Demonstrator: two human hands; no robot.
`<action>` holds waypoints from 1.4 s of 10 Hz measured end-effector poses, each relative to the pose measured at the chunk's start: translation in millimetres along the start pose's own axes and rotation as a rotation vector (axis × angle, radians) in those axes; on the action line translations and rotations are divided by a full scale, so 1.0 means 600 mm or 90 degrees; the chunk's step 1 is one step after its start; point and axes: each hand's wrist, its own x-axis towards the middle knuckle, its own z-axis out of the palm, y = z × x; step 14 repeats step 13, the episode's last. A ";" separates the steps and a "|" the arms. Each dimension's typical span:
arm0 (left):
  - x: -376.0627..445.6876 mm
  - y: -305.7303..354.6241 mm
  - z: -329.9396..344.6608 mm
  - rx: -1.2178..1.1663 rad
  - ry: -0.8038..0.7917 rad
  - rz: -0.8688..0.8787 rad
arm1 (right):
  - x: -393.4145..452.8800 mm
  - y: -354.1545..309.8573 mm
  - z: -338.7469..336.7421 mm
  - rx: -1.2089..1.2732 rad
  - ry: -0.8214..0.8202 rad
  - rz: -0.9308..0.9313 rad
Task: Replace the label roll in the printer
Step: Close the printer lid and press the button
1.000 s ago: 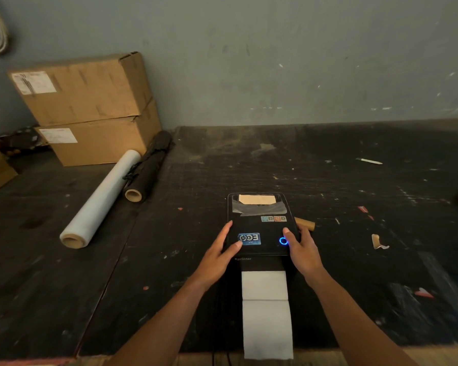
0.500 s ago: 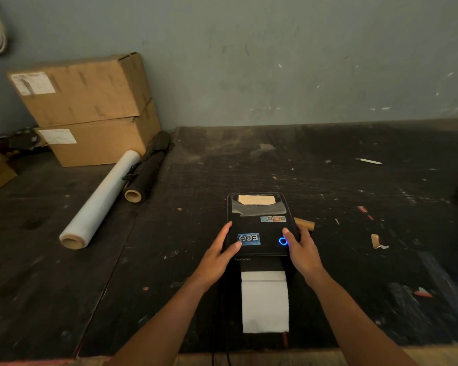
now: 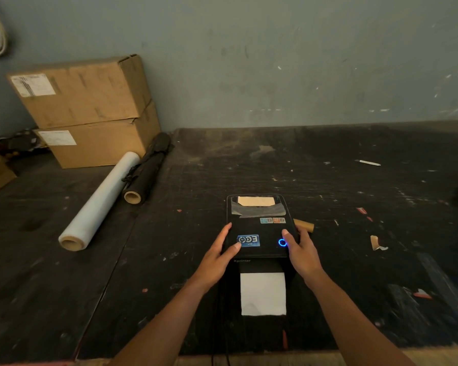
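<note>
Plainly, printer (image 3: 258, 228) reads "Xprinter".

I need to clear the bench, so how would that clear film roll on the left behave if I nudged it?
The clear film roll is a long cylinder lying on its side on the bench, so it would probably roll readily. The black roll beside it may block it that way. It looks thickly wound on a cardboard core, so likely stiff and fairly heavy.

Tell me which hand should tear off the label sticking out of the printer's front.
Probably the right hand: it rests on the printer lid's right edge, slightly nearer the white label than the left hand. The left can keep steadying the lid.
</note>
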 end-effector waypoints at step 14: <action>-0.014 0.001 0.008 0.008 0.057 -0.038 | -0.028 -0.025 -0.011 -0.027 -0.037 0.005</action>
